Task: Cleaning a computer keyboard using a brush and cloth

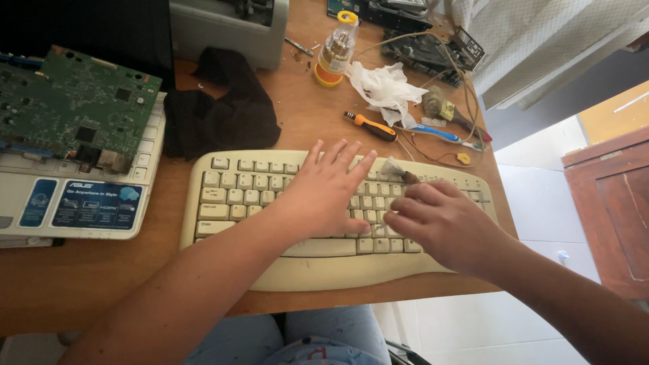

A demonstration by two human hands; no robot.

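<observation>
Wooden desk (pixel 101 284) seen from above, cluttered. Cream keyboard (pixel 250 196) lies flat at the front middle of the desk, near its front edge. Laptop (pixel 74 203) sits at left, with a bare green circuit board (pixel 74 105) laid on it. Black cloth (pixel 223 111) is bunched behind the keyboard. Further back: crumpled white tissue (pixel 385 88), bottle-shaped screwdriver bit set (pixel 336 51), orange-handled screwdriver (pixel 370 126).

Left hand (pixel 328 192) is spread wide and pressed flat on the middle keys, pinning the keyboard down; nothing is held in it. Right hand (pixel 443 223) is curled narrow around a small brush (pixel 395 170), bristle tip touching the upper key rows just beside the left fingertips.

Keyboard judged light, rigid plastic, likely to slide on the wood unless held; keycaps loose enough to rock, so best held by the palm rest or outer edges. Brush judged very light, soft-bristled, gripped by its handle.
</observation>
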